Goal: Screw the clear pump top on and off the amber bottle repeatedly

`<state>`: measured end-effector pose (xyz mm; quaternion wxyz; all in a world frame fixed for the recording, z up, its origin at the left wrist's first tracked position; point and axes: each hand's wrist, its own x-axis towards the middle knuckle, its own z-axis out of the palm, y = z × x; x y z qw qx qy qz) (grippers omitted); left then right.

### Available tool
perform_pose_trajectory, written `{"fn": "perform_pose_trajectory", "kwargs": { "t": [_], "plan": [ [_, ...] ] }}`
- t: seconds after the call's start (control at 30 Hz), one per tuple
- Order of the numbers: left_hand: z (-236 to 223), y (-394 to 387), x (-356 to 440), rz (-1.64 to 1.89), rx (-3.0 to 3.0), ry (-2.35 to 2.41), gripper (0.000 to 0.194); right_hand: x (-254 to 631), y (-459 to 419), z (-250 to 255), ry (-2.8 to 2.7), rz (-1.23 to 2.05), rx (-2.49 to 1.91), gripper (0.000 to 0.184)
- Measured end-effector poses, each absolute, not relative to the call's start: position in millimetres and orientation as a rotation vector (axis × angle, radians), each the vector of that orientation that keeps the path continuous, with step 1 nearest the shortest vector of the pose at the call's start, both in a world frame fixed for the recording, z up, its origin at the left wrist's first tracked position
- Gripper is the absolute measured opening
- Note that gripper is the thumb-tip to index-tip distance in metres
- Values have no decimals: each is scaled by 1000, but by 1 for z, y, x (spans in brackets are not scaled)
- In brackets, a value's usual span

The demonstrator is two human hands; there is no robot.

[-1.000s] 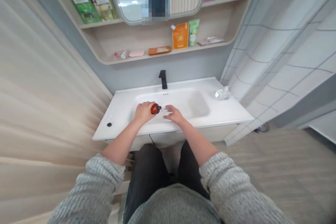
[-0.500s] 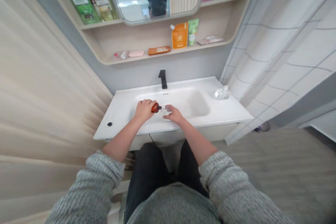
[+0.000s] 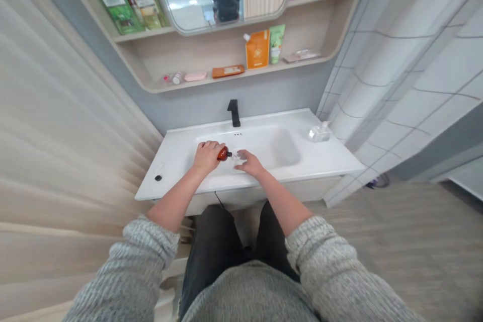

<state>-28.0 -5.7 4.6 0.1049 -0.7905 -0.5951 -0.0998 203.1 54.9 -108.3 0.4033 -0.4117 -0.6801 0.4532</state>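
Bottle (image 3: 223, 154) lay tilted over the sink (image 3: 283, 147); I had the left hand (image 3: 206, 157) closed round its body, I judged, so its neck faced right toward the white piece (image 3: 237, 159), which the half-open right hand (image 3: 250, 164) seemed to hold lightly.

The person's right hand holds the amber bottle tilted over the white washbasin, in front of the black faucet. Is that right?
Not quite: the head view shows the amber bottle in the left hand, not the right hand. It is indeed tilted over the white washbasin, in front of the black faucet.
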Motion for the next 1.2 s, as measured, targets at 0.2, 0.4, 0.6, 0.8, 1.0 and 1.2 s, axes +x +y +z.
{"fn": "perform_pose_trajectory", "kwargs": {
  "t": [0.2,0.4,0.6,0.8,1.0,1.2],
  "plan": [
    [7,-6,-28,-260,-2322,-1740,61,204,55,-110,-1727,1141,-1046,71],
    [7,-6,-28,-302,-2341,-1704,56,204,55,-110,-1729,1134,-1037,71],
    [9,-5,-27,-279,-2334,-1727,59,204,55,-110,-1728,1133,-1044,71],
    [7,-5,-29,-304,-2347,-1708,59,204,54,-110,-1730,1114,-1038,69],
    [7,-4,-29,-329,-2364,-1703,58,204,53,-109,-1709,1144,-1031,68],
    [10,-5,-29,-295,-2354,-1696,57,203,54,-108,-1732,1143,-1050,71]
  ]
}}
